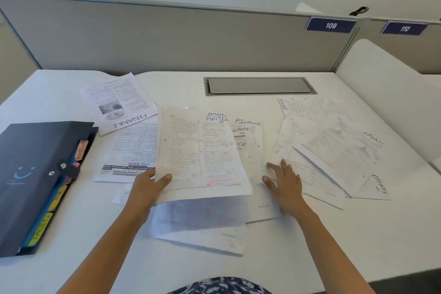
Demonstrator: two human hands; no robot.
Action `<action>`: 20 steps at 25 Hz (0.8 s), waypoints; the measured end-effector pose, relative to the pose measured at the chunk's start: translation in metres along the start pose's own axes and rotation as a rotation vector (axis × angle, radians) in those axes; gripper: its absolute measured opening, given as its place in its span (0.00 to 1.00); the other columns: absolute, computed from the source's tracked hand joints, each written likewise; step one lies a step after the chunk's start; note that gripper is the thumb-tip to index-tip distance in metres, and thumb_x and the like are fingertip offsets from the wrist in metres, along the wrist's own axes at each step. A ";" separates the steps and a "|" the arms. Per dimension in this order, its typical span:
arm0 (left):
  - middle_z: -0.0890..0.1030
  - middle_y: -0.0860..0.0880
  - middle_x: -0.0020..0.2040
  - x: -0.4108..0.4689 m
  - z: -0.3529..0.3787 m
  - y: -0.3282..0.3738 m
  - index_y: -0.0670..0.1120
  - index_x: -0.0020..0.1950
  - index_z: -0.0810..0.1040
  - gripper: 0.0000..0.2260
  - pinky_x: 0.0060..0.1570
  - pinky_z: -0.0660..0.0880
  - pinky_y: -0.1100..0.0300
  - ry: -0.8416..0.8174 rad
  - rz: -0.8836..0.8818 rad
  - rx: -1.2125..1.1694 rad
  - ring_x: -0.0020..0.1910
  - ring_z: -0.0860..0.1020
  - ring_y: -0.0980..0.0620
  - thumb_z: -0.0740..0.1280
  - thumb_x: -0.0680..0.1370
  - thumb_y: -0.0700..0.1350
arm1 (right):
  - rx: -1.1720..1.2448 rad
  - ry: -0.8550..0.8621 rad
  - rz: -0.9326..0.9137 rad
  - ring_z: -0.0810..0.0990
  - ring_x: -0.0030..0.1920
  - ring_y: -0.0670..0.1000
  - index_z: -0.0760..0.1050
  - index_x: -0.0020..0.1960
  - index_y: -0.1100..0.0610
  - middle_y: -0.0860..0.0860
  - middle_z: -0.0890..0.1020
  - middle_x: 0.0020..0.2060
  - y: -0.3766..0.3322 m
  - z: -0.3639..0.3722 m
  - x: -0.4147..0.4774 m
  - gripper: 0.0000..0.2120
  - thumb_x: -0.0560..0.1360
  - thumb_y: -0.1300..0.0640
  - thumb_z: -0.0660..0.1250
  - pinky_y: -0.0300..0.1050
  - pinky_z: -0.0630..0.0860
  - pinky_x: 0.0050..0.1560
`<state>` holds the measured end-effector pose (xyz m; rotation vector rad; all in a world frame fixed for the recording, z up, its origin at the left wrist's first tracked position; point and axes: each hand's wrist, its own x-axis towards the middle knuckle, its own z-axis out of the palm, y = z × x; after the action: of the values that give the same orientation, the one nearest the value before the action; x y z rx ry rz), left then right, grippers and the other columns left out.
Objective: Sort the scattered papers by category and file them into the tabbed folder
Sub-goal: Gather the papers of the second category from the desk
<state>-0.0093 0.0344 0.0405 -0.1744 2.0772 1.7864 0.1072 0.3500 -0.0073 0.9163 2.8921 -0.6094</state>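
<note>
Two hands are engaged, and you should read each separately. Your left hand (146,185) grasps the ADMIN sheets (200,150) at their near-left corner, thumb on top and fingers hidden beneath; the near edge is lifted off the desk (310,241), which suggests you are pulling this category out of the spread. Your right hand (285,182) is released: fingers straight and spread, palm down. It presses flat on the papers just to the right of the held sheets, probably to keep them from sliding as the ADMIN sheets come away. Directly beyond the right hand's fingertips lies the FINANCE stack (248,137), partly covered by the ADMIN sheets. To the outer side of the right hand the SPORTS pile (338,150) fans out, already grouped by its headings. Beneath and nearer than the left hand lies a blank-side sheet (198,224). Beyond the left hand a loose FINANCE sheet (119,102) lies turned around, away from its category. Well to the outer side of the left hand rests the tabbed folder (33,174), closed and clasped, its labelled tabs (81,150) facing the papers. No sheet is filed yet; the folder must be unclasped first.
</note>
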 end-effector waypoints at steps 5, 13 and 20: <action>0.81 0.45 0.53 -0.001 -0.001 -0.006 0.43 0.61 0.77 0.14 0.53 0.77 0.49 -0.016 0.003 0.010 0.53 0.80 0.43 0.68 0.76 0.39 | 0.212 0.471 0.523 0.66 0.65 0.66 0.68 0.66 0.62 0.66 0.68 0.65 0.037 -0.033 0.000 0.21 0.75 0.56 0.65 0.58 0.65 0.65; 0.82 0.45 0.52 -0.007 0.019 -0.007 0.45 0.59 0.77 0.12 0.53 0.77 0.48 -0.072 -0.009 0.009 0.51 0.80 0.44 0.68 0.76 0.39 | 0.178 0.367 0.712 0.61 0.70 0.62 0.64 0.70 0.62 0.61 0.65 0.70 0.095 -0.053 0.003 0.31 0.73 0.48 0.68 0.57 0.56 0.71; 0.82 0.44 0.53 -0.009 0.025 -0.005 0.43 0.62 0.77 0.14 0.51 0.78 0.49 -0.092 0.004 0.034 0.50 0.81 0.43 0.68 0.76 0.39 | 0.266 0.378 0.874 0.69 0.63 0.65 0.65 0.64 0.67 0.64 0.70 0.63 0.062 -0.055 0.012 0.27 0.71 0.58 0.71 0.56 0.66 0.64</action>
<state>0.0055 0.0568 0.0367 -0.0766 2.0426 1.7274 0.1368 0.4239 0.0194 2.3275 2.2820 -0.7712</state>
